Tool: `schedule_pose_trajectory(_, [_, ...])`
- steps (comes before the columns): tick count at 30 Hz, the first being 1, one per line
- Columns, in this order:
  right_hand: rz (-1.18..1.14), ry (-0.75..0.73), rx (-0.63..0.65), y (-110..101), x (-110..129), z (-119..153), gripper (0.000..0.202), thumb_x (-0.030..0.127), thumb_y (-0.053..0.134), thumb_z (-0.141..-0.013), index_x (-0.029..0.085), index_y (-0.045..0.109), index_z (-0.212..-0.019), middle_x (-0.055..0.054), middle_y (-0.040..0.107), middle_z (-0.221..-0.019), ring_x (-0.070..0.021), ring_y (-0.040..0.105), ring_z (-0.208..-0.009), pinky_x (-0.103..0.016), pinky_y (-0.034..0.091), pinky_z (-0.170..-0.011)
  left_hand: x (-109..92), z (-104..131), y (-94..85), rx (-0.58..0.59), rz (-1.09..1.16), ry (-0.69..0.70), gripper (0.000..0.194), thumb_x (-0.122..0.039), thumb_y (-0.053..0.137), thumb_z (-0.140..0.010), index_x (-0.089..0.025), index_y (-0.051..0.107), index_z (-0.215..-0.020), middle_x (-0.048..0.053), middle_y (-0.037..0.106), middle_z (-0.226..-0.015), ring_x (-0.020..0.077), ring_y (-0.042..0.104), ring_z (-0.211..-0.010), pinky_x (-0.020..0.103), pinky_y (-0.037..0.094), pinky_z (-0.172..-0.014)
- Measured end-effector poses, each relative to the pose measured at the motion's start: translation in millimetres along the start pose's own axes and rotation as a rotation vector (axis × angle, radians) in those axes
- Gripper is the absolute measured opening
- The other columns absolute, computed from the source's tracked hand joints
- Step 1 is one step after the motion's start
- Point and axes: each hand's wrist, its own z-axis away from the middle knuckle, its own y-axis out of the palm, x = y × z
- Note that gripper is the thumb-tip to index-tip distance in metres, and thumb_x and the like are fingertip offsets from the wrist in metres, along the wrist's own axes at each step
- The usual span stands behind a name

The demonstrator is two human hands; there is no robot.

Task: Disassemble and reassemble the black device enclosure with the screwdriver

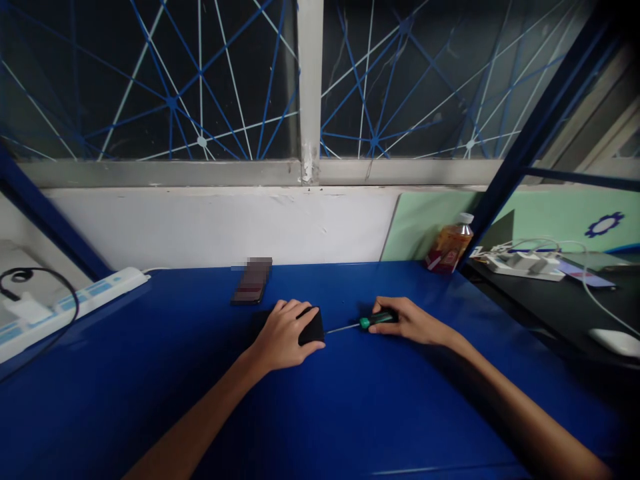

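Note:
On the blue table (340, 413) lies a black box-like object (313, 327). My left hand (286, 335) is wrapped over it from above and hides much of it. My right hand (404, 320) grips the handle of a screwdriver (365, 323) with a green collar and a thin metal shaft. The shaft points left, and its tip is at the right side of the black object; whether it touches is too small to tell.
Behind my left hand lies a phone (252, 283). A white power strip (100, 291) runs along the left. At the back right stands a drink bottle (453, 245). On a black desk further right are another power strip (525, 265) and a white mouse (616, 341).

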Motion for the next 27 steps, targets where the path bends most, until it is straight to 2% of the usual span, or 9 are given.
schedule_pose_trajectory(3, [0.052, -0.028, 0.02, -2.3, 5.9, 0.2, 0.039, 0.055, 0.053, -0.084, 0.018, 0.063, -0.081, 0.001, 0.055, -0.065, -0.011, 0.046, -0.057, -0.024, 0.033, -0.053, 0.3, 0.0, 0.5, -0.01, -0.001, 0.008, 0.055, -0.053, 0.058, -0.081, -0.019, 0.053, -0.124, 0.013, 0.06, -0.117, 0.031, 0.054, -0.101, 0.047, 0.041, -0.082])
schedule_pose_trajectory(7, [0.05, 0.004, 0.011, 0.2, 10.6, 1.3, 0.042, 0.054, 0.044, -0.089, 0.017, 0.06, -0.075, 0.003, 0.05, -0.059, -0.0093, 0.039, -0.051, -0.024, 0.03, -0.05, -0.3, 0.2, 0.4, -0.007, -0.014, 0.006, 0.055, -0.053, 0.057, -0.082, -0.019, 0.052, -0.125, 0.013, 0.06, -0.117, 0.0309, 0.055, -0.1, 0.047, 0.041, -0.081])
schedule_pose_trajectory(11, [-0.027, 0.014, -0.011, 2.9, 6.8, 2.3, 0.036, 0.052, 0.062, -0.077, 0.02, 0.054, -0.09, 0.004, 0.051, -0.064, -0.0092, 0.038, -0.052, -0.022, 0.028, -0.047, -1.1, 0.4, -0.2, 0.009, -0.01, 0.001, 0.056, -0.053, 0.057, -0.082, -0.018, 0.052, -0.125, 0.013, 0.06, -0.117, 0.0309, 0.054, -0.101, 0.047, 0.041, -0.081])
schedule_pose_trajectory(14, [-0.041, 0.004, -0.014, 1.0, 4.1, 2.1, 0.036, 0.051, 0.066, -0.075, 0.02, 0.053, -0.087, 0.004, 0.05, -0.064, -0.0095, 0.039, -0.054, -0.021, 0.029, -0.047, -1.3, 0.4, -0.8, 0.003, -0.001, 0.002, 0.055, -0.053, 0.057, -0.082, -0.018, 0.052, -0.125, 0.013, 0.06, -0.116, 0.0309, 0.054, -0.101, 0.047, 0.041, -0.081])
schedule_pose_trajectory(20, [0.084, -0.011, 0.012, -1.5, 8.3, 0.0, 0.036, 0.053, 0.053, -0.085, 0.019, 0.062, -0.082, 0.002, 0.056, -0.066, -0.0107, 0.044, -0.057, -0.024, 0.032, -0.054, -2.1, 0.6, -1.7, 0.019, -0.011, -0.004, 0.056, -0.052, 0.058, -0.082, -0.017, 0.052, -0.125, 0.013, 0.06, -0.117, 0.0311, 0.054, -0.102, 0.047, 0.041, -0.082])
schedule_pose_trajectory(23, [0.051, 0.003, 0.035, 2.6, 9.7, -0.5, 0.042, 0.052, 0.042, -0.091, 0.018, 0.061, -0.077, 0.002, 0.051, -0.061, -0.0101, 0.042, -0.055, -0.024, 0.032, -0.053, -2.9, 0.2, -2.2, 0.019, -0.021, -0.004, 0.055, -0.052, 0.057, -0.082, -0.017, 0.053, -0.125, 0.014, 0.06, -0.117, 0.0316, 0.053, -0.102, 0.047, 0.04, -0.083])
schedule_pose_trajectory(27, [-0.025, -0.006, 0.002, 6.5, 7.2, 0.5, 0.036, 0.052, 0.061, -0.078, 0.019, 0.055, -0.091, 0.003, 0.053, -0.066, -0.0099, 0.041, -0.055, -0.022, 0.03, -0.049, -3.1, -0.3, -2.7, 0.022, -0.019, -0.004, 0.054, -0.051, 0.057, -0.083, -0.017, 0.053, -0.124, 0.014, 0.06, -0.117, 0.0314, 0.053, -0.102, 0.047, 0.04, -0.082])
